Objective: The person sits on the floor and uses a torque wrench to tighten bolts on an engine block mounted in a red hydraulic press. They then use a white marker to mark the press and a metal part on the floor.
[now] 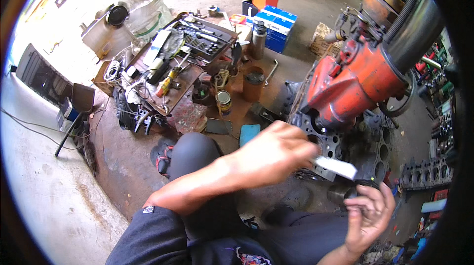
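Observation:
From the lower left my left forearm reaches across to my left hand (291, 149), closed on one end of a flat white strip (336, 167). Motion blurs the strip, so I cannot tell its kind. Its far end points toward my right hand (370, 210), whose fingers are curled at the lower right. At those fingertips is a small dark object (368, 184), also unclear. Beyond both hands stands an engine block (332, 142) with round bores. A large red machine head (353, 87) with a thick dark column rests over it.
A tool tray (227, 42) and a crowded bench of tools stand ahead left. Near them are a tin can (223, 101), a steel flask (258, 40) and a blue box (281, 25). Another engine block (427, 172) lies at right. My knee (195, 151) rises beside my left forearm.

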Available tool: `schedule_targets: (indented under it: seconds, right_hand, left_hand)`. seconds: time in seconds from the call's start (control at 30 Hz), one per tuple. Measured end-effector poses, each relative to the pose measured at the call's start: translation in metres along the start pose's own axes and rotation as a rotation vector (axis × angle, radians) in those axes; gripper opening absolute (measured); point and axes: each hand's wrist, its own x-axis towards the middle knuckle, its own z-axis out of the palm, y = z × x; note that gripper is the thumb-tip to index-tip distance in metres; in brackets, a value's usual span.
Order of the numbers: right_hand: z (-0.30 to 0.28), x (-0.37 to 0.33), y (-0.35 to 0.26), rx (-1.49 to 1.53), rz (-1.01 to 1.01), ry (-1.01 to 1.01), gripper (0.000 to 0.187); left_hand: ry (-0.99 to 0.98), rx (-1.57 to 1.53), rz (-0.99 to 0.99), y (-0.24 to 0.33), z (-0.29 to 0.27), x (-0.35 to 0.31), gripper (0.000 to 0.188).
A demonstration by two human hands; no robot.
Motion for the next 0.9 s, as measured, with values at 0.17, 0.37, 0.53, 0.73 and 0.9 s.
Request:
schedule_targets:
  seconds: [0.17, 0.37, 0.53, 0.73, 0.9]
  right_hand:
    - [-0.065, -0.026, 0.065, -0.35, 0.173, 0.206, 0.051]
    - [-0.074, -0.066, 0.111, -0.781, 0.301, 0.23, 0.036]
    - [-0.061, -0.053, 0.103, -0.918, 0.177, 0.077, 0.036]
    - [-0.052, -0.045, 0.1, -1.014, 0.184, 0.04, 0.032]
    - [-0.046, -0.038, 0.097, -1.051, 0.211, 0.017, 0.03]
  left_hand:
    - [0.284, 0.107, -0.56, -0.059, -0.053, -0.109, 0.035]
    - [0.525, 0.19, -0.922, -0.173, -0.018, -0.218, 0.02]
    - [0.62, 0.22, -1.019, -0.256, 0.024, -0.254, 0.021]
    - [0.729, 0.499, -1.03, -0.339, 0.029, -0.266, 0.022]
    - [0.545, 0.576, -1.299, -0.401, 0.029, -0.287, 0.044]
